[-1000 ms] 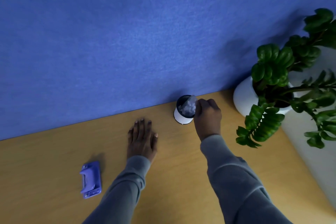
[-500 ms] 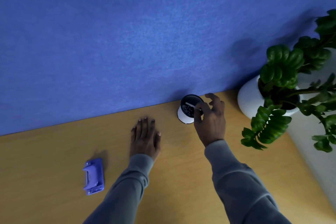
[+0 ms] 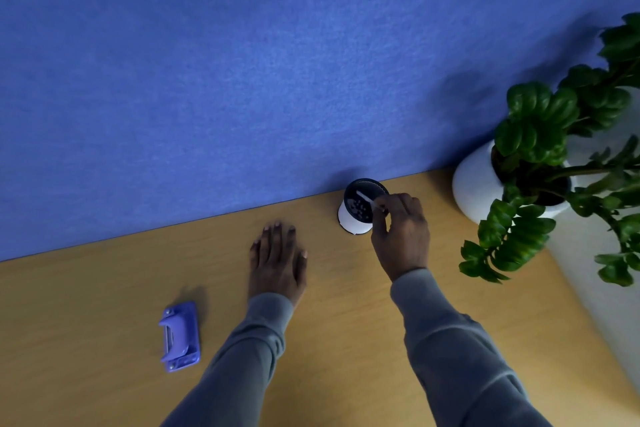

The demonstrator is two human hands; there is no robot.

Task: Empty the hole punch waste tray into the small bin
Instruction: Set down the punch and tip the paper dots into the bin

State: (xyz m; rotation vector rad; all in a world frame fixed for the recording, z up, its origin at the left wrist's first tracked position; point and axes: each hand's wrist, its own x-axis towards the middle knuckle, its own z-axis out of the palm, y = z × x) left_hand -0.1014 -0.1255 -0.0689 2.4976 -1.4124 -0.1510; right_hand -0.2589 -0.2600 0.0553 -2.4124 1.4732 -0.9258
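From the head camera, the right hand (image 3: 403, 236) was up over the small bin (image 3: 356, 215), which stood at the back of the tabletop (image 3: 104, 305), close to the blue wall (image 3: 242, 62). Its fingers (image 3: 381, 206) were pinched on a thin, pale strip, likely the waste tray (image 3: 365, 199), held across the bin's dark mouth. It was probably held right there so the paper bits would drop inside and not on the wood. Little white dots showed inside the bin, so most of the tipping looked done.

The left hand (image 3: 277, 258) lay flat on the tabletop with its fingers spread and holding nothing. It seemed to be there just to steady the person while they leaned forward.

The purple hole punch (image 3: 180, 336) sat alone, well apart from the bin, near the left arm. The tray would need to go back into it.

A green plant in a white pot (image 3: 474, 180) stood to the right of the bin, not touching it.
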